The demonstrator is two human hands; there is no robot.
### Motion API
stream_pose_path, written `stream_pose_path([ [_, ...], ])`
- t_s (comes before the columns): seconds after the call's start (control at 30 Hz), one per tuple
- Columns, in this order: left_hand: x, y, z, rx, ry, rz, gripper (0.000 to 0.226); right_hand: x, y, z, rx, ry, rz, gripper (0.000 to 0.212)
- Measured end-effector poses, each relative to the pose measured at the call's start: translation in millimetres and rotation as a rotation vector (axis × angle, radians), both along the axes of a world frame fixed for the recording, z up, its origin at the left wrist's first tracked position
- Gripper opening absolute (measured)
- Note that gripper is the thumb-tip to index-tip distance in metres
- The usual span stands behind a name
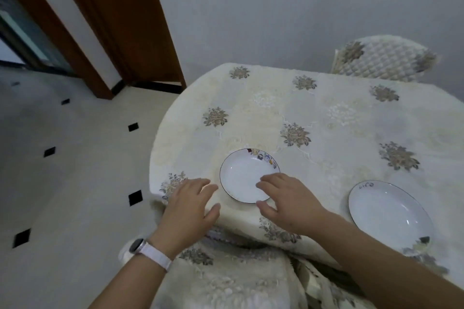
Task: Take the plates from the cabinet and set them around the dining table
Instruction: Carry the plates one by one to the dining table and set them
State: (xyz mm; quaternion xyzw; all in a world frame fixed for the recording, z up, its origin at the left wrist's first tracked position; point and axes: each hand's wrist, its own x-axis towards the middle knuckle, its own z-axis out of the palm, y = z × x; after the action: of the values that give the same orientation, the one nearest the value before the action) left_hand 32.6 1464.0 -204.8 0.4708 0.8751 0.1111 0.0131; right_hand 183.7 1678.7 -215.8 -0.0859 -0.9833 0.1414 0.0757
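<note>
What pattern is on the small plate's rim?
White small plate, thin dark edge line, colourful printed band along its far rim; head view.

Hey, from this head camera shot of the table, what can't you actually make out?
- Small plate: its near right rim is covered by the right hand, so contact there is unclear.
- Large plate: the writing on its far rim is too small to read.
- Chair: only its back shows; the table hides the seat.
- Watch: its face is turned away.
</note>
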Motion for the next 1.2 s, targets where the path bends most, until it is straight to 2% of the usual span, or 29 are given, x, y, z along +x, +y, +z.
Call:
stream_pose_path([
  [0.23, 56.2, -54.2, 26.5, -0.035, 0.087, 0.208, 0.044, 0.1, -17.9, 15.4, -0.006, 0.04, 0.209, 0.044],
  [0.53, 109.2, -151.4, 47.6, -0.063, 0.16, 0.537, 0.044, -27.4, -100.4, 47.9, 0.038, 0.102, 0.476, 0.043],
  [0.87, 122.7, -243.5, 42.9, -0.037, 0.179, 0.694, 0.046, -55.7, -195.3, 52.6, 0.03, 0.057, 0.67, 0.043],
  [1.03, 114.3, -310.4, 42.6, -0.021, 0.17, 0.756, 0.046, -81.1, -265.6, 57.9, 0.065, 0.066, 0.695, 0.041],
  [1.2, 96.4, -410.5, 38.8, 0.018, 0.168, 0.827, 0.047, -107.8, -371.2, 68.6, 0.081, -0.01, 0.743, 0.053],
])
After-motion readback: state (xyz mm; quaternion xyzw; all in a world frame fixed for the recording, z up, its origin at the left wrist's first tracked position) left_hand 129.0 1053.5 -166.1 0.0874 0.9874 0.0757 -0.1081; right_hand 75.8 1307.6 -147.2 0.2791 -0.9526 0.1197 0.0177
